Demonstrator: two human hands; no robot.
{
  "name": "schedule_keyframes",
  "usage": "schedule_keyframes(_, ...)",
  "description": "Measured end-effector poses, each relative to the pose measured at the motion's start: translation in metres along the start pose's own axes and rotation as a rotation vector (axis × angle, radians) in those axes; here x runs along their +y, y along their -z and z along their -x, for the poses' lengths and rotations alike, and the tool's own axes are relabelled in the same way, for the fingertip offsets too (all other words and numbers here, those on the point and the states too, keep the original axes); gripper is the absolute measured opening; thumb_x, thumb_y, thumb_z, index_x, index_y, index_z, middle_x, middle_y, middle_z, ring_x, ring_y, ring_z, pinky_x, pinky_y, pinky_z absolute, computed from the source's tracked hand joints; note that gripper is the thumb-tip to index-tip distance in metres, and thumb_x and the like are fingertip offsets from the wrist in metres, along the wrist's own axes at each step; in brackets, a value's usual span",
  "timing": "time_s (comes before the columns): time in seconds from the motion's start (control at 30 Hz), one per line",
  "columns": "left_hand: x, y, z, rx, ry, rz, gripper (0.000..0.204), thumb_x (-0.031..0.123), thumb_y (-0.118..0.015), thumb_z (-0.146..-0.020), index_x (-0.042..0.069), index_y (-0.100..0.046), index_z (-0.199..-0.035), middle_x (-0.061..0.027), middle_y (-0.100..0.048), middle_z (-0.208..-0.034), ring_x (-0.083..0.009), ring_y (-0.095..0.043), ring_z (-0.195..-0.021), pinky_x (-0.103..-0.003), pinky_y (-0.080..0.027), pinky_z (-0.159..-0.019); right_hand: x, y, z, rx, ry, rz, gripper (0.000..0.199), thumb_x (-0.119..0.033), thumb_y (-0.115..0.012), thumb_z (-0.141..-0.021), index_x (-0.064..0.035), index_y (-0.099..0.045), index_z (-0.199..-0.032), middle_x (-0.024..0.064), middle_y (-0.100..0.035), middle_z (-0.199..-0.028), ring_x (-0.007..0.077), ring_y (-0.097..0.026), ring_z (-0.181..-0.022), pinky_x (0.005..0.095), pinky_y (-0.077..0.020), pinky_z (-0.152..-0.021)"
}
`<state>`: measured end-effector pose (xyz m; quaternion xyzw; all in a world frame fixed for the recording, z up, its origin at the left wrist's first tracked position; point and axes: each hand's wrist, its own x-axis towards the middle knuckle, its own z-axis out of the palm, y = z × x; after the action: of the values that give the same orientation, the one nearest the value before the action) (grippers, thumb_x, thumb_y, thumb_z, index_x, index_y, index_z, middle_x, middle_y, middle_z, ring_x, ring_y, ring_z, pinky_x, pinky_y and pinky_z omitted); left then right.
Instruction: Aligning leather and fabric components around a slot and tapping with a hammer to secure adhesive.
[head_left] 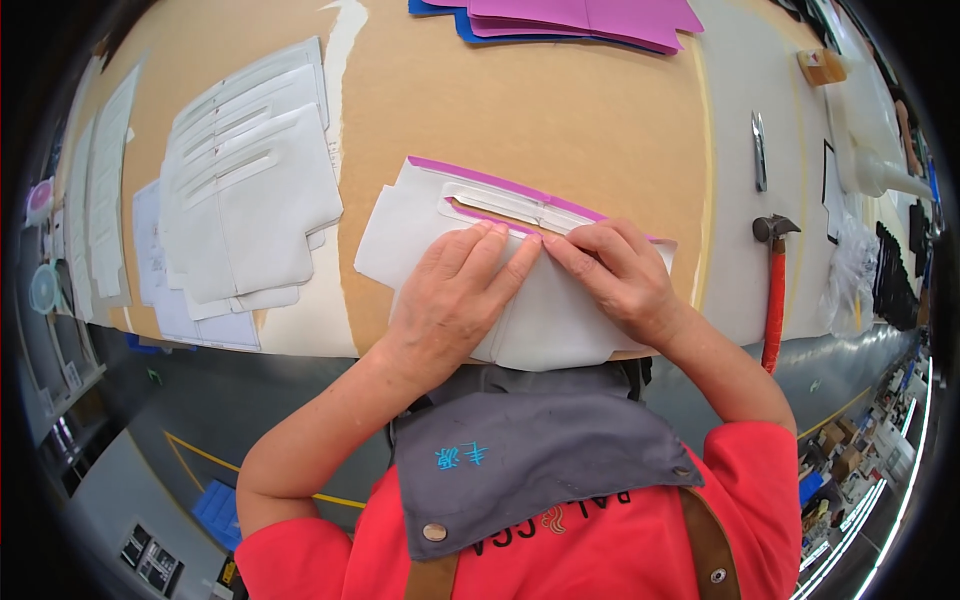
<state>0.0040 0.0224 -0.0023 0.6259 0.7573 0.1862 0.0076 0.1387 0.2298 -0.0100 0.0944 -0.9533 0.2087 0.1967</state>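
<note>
We see first the broad tan worktable (560,110), which fills the upper part of the view and bends away toward the rim. On its left lies a fanned stack of white cut pieces (250,200), each with a narrow slot near its top, with further pale sheets (105,190) beyond it toward the table's left edge. At the far edge rests a pile of magenta sheets (590,18) over a blue one. Toward the right, a hammer with a red handle (775,290) lies lengthwise, its dark head pointing away from us, and a slim metal tool (759,150) lies well beyond it. Nearest the front edge, directly before us, sits the white slotted piece (420,215) with a magenta layer showing along its upper edge and inside its slot; it overhangs the table's near edge slightly. Our left hand (455,295) lies flat and open on it, fingers stretched out together, tips touching the lower lip of the slot, gripping nothing. Our right hand (620,275) rests just beside it, fingers half curled and pressing down on the same lip, the two forefingers meeting; it also closes around nothing.
</note>
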Motion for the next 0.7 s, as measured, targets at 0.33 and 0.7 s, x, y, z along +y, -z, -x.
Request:
schedule_keyframes(0.33,0.0012,0.0019,-0.0006,-0.022,0.011,-0.001,0.056,0.005,-0.062,-0.086,0.011,-0.063,-0.142,-0.0111,-0.058,-0.129,-0.0287,-0.059,-0.121,-0.041,-0.049,-0.105,0.0032,0.0049,0.0023,0.01,0.004,-0.002,0.044,-0.004,-0.069,-0.073,0.0011,-0.072,-0.116,0.0073,-0.064,-0.1,0.0235,-0.062,-0.088,0.034,-0.0558,-0.073)
schedule_keyframes(0.7,0.0017,0.0059,-0.0014,-0.075,0.021,-0.009,0.059,0.006,-0.062,-0.087,0.014,-0.061,-0.145,-0.011,-0.056,-0.131,-0.0286,-0.057,-0.124,-0.04,-0.047,-0.107,0.0036,0.0026,0.0053,0.008,-0.029,-0.038,0.04,-0.005,-0.069,-0.074,0.0002,-0.073,-0.114,0.0073,-0.064,-0.101,0.0234,-0.062,-0.087,0.0333,-0.0554,-0.074)
